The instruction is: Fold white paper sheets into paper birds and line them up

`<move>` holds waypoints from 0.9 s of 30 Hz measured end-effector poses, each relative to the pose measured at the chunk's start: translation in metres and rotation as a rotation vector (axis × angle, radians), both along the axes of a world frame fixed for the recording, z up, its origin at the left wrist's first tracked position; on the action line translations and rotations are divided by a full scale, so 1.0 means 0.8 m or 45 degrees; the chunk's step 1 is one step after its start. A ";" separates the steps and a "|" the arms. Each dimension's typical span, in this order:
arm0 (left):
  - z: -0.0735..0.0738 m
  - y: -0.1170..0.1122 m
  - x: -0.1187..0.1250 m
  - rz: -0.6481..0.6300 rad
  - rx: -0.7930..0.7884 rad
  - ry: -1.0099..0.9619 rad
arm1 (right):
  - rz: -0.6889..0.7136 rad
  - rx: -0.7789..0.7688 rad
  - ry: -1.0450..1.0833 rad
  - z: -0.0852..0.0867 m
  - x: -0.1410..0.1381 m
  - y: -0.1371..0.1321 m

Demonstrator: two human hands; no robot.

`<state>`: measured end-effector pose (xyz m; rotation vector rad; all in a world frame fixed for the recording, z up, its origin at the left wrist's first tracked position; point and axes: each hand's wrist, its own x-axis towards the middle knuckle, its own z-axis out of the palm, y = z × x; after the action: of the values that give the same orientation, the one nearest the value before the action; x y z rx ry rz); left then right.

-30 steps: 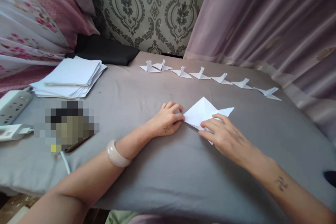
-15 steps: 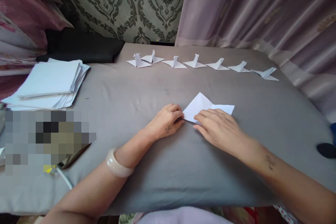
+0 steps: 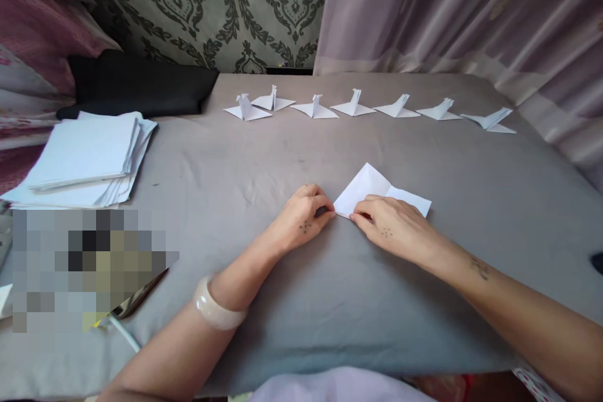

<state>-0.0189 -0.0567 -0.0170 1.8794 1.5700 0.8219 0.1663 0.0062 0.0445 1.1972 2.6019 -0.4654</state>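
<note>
A partly folded white paper lies on the grey cloth-covered surface in front of me. My left hand has its fingers curled and pinches the paper's left corner. My right hand lies on the paper's near edge, fingertips pressed together on the fold close to the left hand. A pale bangle sits on my left wrist.
Several finished white paper birds stand in a row along the far edge. A stack of white sheets lies at the left, a black cushion behind it. A blurred-out object lies near left. Curtains hang at right.
My right hand slid left along the paper's near edge toward my left hand, flattening the fold. The camera view shifted slightly right and down.
</note>
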 end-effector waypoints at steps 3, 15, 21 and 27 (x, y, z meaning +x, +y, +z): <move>-0.002 0.001 0.000 0.021 -0.009 -0.009 | -0.014 -0.045 -0.026 0.000 -0.003 0.009; -0.003 0.002 0.012 0.051 0.040 0.284 | -0.044 -0.229 -0.068 0.003 -0.011 0.032; 0.004 0.001 0.014 0.023 0.089 0.398 | -0.051 -0.293 -0.146 0.000 -0.014 0.044; 0.006 -0.002 0.016 -0.420 0.293 0.542 | -0.019 -0.327 -0.131 -0.008 -0.015 0.052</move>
<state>-0.0057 -0.0584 -0.0124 2.5247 1.3766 0.4922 0.1542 0.0481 0.0377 1.1230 2.3626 -0.6978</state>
